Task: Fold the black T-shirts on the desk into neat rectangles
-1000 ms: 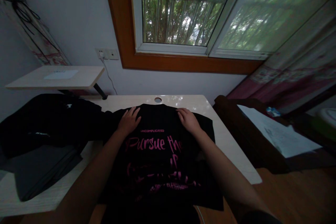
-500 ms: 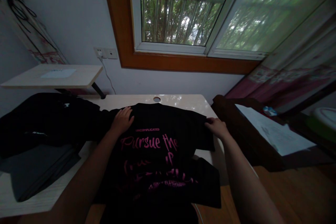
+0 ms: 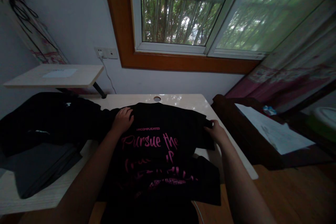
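A black T-shirt point(image 3: 168, 119) with pink lettering lies spread on the pale desk, its lower part bunched and hanging over the front edge. My left hand point(image 3: 123, 120) rests flat on its left shoulder, fingers stretched out. At the right, my right hand point(image 3: 216, 131) pinches the sleeve edge between thumb and fingers, with a small bit of cloth lifted there. A second dark sleeve-like piece of cloth point(image 3: 206, 182) sticks out to the right below. Folds hide part of the lettering.
To the left lie a black garment point(image 3: 52, 115) and folded grey cloth point(image 3: 47, 168). A raised shelf point(image 3: 86, 77) holds a paper sheet. The desk point(image 3: 183, 98) has a cable hole at its back edge. A dark brown piece of furniture point(image 3: 252, 143) with papers stands right, beyond a gap.
My right hand has shifted slightly at the sleeve edge, and a bit of its cloth now folds up at the fingers. My left hand stays on the shoulder.
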### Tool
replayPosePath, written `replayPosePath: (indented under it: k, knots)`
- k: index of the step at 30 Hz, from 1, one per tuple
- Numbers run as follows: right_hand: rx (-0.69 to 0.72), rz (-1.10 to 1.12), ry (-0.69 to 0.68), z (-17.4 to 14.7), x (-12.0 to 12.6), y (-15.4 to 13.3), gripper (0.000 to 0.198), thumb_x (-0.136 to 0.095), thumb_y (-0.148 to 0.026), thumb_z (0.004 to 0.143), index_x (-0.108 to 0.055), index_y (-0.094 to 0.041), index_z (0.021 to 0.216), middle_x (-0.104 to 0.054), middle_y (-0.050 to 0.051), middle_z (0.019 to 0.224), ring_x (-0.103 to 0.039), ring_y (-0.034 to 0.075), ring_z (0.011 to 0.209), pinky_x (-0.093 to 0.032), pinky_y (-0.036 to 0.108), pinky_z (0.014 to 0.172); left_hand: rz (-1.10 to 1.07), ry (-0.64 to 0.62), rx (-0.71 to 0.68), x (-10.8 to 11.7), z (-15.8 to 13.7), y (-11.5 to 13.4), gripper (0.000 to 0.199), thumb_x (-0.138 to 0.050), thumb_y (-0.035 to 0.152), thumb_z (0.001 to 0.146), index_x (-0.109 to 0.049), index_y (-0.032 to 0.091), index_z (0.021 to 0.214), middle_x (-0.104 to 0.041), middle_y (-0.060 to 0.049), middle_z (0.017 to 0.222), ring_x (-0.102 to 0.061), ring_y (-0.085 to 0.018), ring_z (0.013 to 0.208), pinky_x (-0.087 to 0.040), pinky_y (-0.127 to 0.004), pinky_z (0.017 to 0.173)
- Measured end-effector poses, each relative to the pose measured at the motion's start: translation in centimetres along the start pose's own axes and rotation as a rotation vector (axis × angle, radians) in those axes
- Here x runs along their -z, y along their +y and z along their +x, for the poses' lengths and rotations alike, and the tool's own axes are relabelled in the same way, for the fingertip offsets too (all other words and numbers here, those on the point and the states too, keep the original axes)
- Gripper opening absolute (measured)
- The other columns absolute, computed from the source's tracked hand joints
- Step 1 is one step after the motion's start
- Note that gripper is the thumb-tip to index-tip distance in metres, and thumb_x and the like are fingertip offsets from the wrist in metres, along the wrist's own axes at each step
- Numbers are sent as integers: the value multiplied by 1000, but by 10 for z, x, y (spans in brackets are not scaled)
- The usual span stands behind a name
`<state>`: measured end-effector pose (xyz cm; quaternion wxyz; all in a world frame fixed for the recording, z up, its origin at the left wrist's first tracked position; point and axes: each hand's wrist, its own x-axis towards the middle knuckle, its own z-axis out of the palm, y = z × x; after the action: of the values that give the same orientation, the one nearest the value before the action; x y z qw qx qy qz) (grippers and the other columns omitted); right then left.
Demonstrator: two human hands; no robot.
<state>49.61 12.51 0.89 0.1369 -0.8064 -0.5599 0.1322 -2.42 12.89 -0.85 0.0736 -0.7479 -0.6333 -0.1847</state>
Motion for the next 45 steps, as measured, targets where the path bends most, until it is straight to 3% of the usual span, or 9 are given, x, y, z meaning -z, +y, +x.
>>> replayPosePath:
  k: [9,15,19,22,26,30,33,36,45]
  knots:
    - [-95,74,328,-11,30,22,44,-44,-38,96,-55,-16,133,-69,18,114,-67,33,102,-49,41,85,-3,12,18,-3,-1,-1,42,-44,33,98,-63,17,132,-60,-12,142,-53,-28,134,-39,-44,117]
    - [-82,-129,189,-17,32,31,44,-40,-34,99,-55,-18,137,-64,20,119,-65,34,106,-50,45,86,18,-19,11,-3,-3,1,47,-42,35,98,-60,15,137,-56,-14,150,-49,-28,141,-33,-47,122]
    - [-28,-298,307,-30,25,8,45,-47,-35,97,-57,-19,138,-56,23,126,-59,39,113,-51,50,85,51,-90,25,-1,-7,7,51,-40,38,100,-54,17,144,-48,-13,157,-40,-30,148,-27,-54,124]
    - [134,-355,385,-33,20,-17,44,-50,-32,96,-59,-18,136,-53,22,133,-52,40,119,-50,52,89,76,-84,37,3,-12,17,52,-40,36,99,-52,15,146,-47,-15,157,-37,-32,149,-24,-57,124]
    - [467,-290,183,-24,5,-58,39,-49,-30,97,-64,-19,131,-61,16,125,-55,32,115,-46,46,102,68,-49,11,7,-23,30,51,-41,29,97,-54,13,143,-56,-16,149,-47,-30,142,-31,-50,123]
    - [723,-144,6,-17,-21,-100,40,-49,-34,100,-64,-18,133,-59,13,135,-56,28,118,-45,40,108,25,-46,0,8,-33,31,50,-41,29,97,-54,11,142,-59,-16,145,-52,-28,137,-39,-43,119]
    - [719,-151,21,-16,-39,-121,42,-49,-39,100,-65,-20,133,-59,13,136,-54,31,121,-47,44,105,18,-48,51,7,-34,25,53,-42,34,98,-51,10,145,-56,-16,148,-50,-29,140,-40,-44,119]
    - [617,-168,154,-14,-50,-129,44,-47,-41,100,-64,-19,134,-59,16,137,-53,34,122,-48,48,101,36,-59,85,3,-28,18,51,-42,37,98,-55,12,141,-55,-15,150,-48,-30,141,-39,-45,119]
    - [576,-168,294,3,-61,-123,47,-42,-39,102,-59,-15,138,-56,17,145,-50,35,130,-41,50,108,39,-48,130,-5,3,18,52,-43,40,98,-58,14,141,-51,-15,154,-45,-31,144,-36,-45,120]
